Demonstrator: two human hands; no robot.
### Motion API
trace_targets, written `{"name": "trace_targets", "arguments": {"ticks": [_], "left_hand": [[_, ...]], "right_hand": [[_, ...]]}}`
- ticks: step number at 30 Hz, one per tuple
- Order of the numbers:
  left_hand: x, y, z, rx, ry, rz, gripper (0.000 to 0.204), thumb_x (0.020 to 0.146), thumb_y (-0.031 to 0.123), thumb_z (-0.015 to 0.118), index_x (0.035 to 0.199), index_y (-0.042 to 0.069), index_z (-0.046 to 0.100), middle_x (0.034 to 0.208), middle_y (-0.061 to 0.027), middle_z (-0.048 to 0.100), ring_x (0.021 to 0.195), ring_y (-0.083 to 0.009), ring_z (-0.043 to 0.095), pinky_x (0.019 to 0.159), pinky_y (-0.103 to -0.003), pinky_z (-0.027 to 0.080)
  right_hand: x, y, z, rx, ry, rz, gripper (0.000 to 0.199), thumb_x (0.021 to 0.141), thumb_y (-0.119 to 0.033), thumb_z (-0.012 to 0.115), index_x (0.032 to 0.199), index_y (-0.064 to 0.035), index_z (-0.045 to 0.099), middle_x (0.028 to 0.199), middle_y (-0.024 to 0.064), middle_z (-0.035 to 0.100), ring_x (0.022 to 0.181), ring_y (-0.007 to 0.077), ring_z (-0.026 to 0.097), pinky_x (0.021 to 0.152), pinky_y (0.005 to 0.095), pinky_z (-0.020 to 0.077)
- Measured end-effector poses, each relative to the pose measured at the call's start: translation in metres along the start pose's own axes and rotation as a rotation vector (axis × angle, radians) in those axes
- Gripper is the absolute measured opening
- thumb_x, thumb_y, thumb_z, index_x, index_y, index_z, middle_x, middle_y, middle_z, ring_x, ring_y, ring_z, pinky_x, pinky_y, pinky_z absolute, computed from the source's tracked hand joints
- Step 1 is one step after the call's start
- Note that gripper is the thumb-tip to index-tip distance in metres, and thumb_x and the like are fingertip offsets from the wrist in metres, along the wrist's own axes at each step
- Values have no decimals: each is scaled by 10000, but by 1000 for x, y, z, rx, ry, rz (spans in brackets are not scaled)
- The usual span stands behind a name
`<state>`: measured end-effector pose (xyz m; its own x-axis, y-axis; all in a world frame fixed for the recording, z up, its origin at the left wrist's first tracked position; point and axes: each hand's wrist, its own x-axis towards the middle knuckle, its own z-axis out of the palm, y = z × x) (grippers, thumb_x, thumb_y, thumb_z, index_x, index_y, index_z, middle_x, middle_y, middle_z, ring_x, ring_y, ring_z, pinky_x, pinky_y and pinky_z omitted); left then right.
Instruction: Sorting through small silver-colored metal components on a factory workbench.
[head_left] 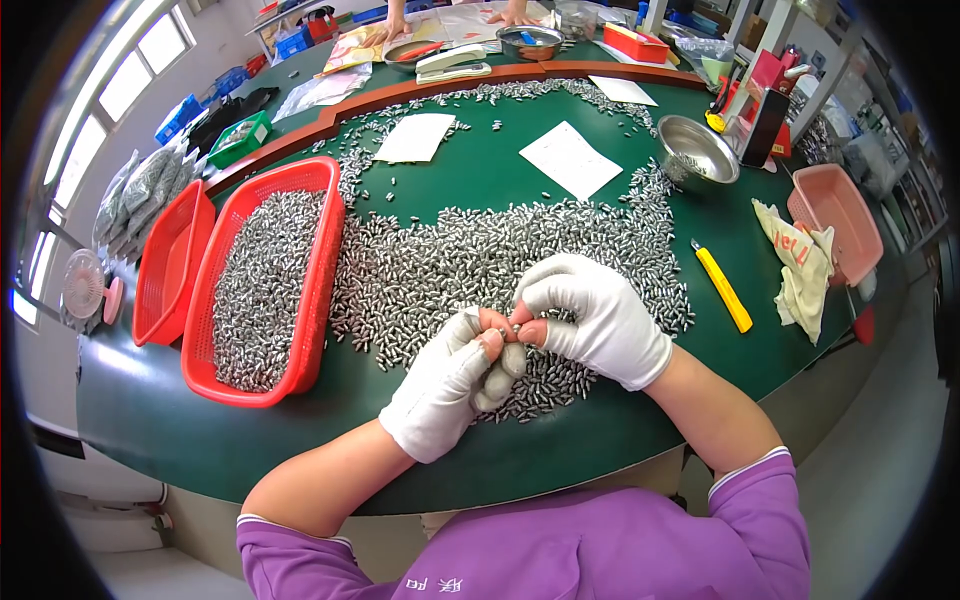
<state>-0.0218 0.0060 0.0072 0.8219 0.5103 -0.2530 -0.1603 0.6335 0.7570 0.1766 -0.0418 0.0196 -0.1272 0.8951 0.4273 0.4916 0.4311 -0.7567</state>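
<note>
Grip first. Our left hand (447,385) and right hand (590,318), both in white cotton gloves with the fingertips cut away, meet above the near edge of the pile. Bare thumbs and forefingers are pinched together on something very small between them, most likely one of the small silvery metal pellets (500,262); the piece itself is hidden by the fingers, so we cannot tell its shape. Bare tips presumably give better feel on such small parts.

Directly beneath and beyond the hands, the pellets lie in a broad loose heap on the green table top (560,440), spreading in a ring toward the far side. Kept close, probably so each piece is within easy reach.

Left of the heap: a red plastic mesh basket (318,290) filled with the same pellets, touching the pile's edge. A second red mesh basket (160,275) sits just beside it, nothing visible inside.

Right of the heap: a yellow utility knife (722,286), then a crumpled pale cloth with red print (800,265), then a shallow pink plastic tray (850,225) at the table edge.

Farther out: a round steel bowl (698,148) with a few pellets, and two plain white paper sheets, one rectangular at centre (570,160), one nearer the left (415,137). No labels legible on them.

Across the table, another person's hands (512,15) rest by a second steel bowl (529,41).
</note>
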Motion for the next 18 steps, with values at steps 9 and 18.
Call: {"name": "trace_targets", "arguments": {"ticks": [9, 18], "left_hand": [[3, 5, 2, -48, -135, -62, 247, 929, 286, 596, 1023, 112, 449, 810, 11, 503, 598, -55, 377, 520, -192, 296], [2, 0, 1, -34, -35, -44, 225, 938, 295, 577, 1000, 112, 461, 797, 0, 507, 566, -61, 353, 494, -200, 278]], "right_hand": [[4, 4, 0, -137, 10, -220, 179, 721, -122, 755, 876, -77, 676, 859, 75, 643, 788, 252, 624, 692, 340, 502], [-1, 15, 1, -510, 67, -60, 207, 720, -168, 723, 908, -91, 688, 926, 70, 633, 883, 275, 609, 798, 370, 499]]}}
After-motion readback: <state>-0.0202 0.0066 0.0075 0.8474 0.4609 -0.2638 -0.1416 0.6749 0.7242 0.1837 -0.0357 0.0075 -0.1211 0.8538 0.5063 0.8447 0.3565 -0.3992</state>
